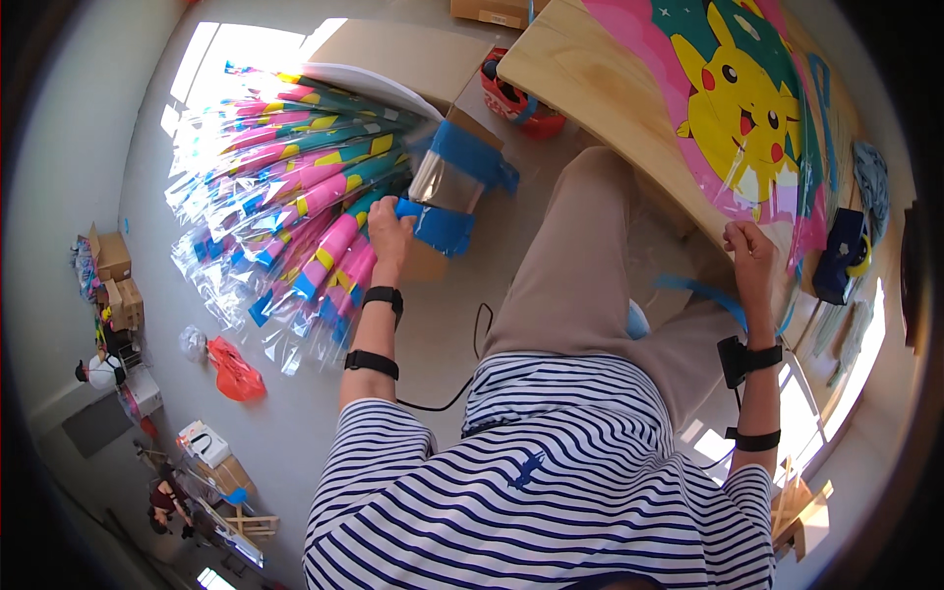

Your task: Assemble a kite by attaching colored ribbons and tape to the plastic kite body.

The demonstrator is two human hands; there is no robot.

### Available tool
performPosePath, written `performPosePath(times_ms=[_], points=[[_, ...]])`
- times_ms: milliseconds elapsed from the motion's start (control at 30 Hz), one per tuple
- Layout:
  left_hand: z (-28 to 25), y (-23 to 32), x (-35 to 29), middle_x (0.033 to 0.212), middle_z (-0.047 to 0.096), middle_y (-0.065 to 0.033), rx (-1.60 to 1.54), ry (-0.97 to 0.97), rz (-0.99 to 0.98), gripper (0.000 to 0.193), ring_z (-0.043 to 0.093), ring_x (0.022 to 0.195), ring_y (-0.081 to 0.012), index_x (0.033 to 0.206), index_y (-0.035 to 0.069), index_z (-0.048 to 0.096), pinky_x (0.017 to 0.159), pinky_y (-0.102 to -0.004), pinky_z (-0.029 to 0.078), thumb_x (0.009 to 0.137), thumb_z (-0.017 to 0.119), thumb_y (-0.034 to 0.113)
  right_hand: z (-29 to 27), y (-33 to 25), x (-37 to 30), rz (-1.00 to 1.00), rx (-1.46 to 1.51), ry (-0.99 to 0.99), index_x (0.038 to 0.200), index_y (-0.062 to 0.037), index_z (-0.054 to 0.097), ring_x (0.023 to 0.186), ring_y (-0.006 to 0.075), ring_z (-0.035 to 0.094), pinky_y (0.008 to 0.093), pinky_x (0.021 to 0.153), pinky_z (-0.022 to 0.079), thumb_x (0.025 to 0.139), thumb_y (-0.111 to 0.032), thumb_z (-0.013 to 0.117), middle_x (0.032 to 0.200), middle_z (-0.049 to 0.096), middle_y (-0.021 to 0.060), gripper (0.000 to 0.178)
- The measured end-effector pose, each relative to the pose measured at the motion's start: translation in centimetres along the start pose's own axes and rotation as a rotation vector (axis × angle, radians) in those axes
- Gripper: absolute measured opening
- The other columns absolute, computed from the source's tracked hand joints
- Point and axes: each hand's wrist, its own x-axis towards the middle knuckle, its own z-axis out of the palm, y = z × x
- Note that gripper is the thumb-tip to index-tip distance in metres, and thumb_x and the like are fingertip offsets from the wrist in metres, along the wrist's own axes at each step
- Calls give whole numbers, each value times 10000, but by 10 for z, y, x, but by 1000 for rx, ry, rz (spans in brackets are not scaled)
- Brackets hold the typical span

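Observation:
My left hand (389,234) reaches down to the left and grips a clear plastic-wrapped package with blue ends (452,187), held just above a fanned pile of several pink, blue and yellow wrapped packages (295,197) on the floor. My right hand (749,258) rests at the edge of a wooden table (600,88), its fingers closed on the corner of a clear sleeve holding a colourful cartoon print (747,108). A blue strip (703,293) hangs just left of that hand. Both wrists wear black bands.
A red basket (516,98) and flat cardboard (413,54) lie on the floor by the table. A blue tape dispenser (844,254) stands on the table's right side. Cardboard boxes (113,275), a red bag (236,369) and clutter line the left wall.

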Motion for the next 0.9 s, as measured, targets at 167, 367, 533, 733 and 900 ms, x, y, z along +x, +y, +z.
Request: performPosePath(times_ms=[167, 367, 533, 733, 900], points=[[19, -7, 21, 1047, 611, -149, 58, -75, 133, 471, 575, 1043, -371, 1058, 53, 611, 885, -431, 496, 627, 793, 0, 9, -13, -16, 12, -22, -10, 897, 11, 685, 629, 72, 535, 242, 596, 433, 936, -132, 640, 664, 585, 8, 156], [13, -13, 31, 931, 590, -106, 29, -183, 149, 307, 580, 956, -341, 860, 74, 570, 805, -433, 492, 645, 780, 7, 8, -12, -32, 73, -38, -19, 893, 15, 681, 620, 65, 514, 236, 581, 422, 929, -128, 655, 657, 564, 1, 150], [15, -22, 36, 914, 586, -101, 14, -188, 207, 265, 578, 931, -334, 828, 76, 570, 774, -440, 484, 656, 763, 14, 16, -12, -33, 62, -12, -44, 895, 15, 683, 608, 62, 499, 239, 563, 408, 925, -127, 664, 649, 554, -3, 147], [25, 16, 28, 966, 596, -90, 333, -132, 674, 207, 575, 1009, -298, 891, 85, 622, 896, -435, 454, 709, 719, 65, 23, -25, -35, 17, -18, -46, 887, 16, 679, 594, 65, 482, 246, 549, 396, 913, -109, 671, 635, 535, 2, 129], [68, 10, 10, 985, 604, -74, 602, -287, 857, 140, 572, 1050, -255, 928, 110, 663, 997, -426, 398, 791, 638, 103, 23, -26, -37, 0, -55, -88, 876, 16, 674, 596, 69, 480, 257, 551, 398, 909, -102, 666, 631, 533, 3, 123]])
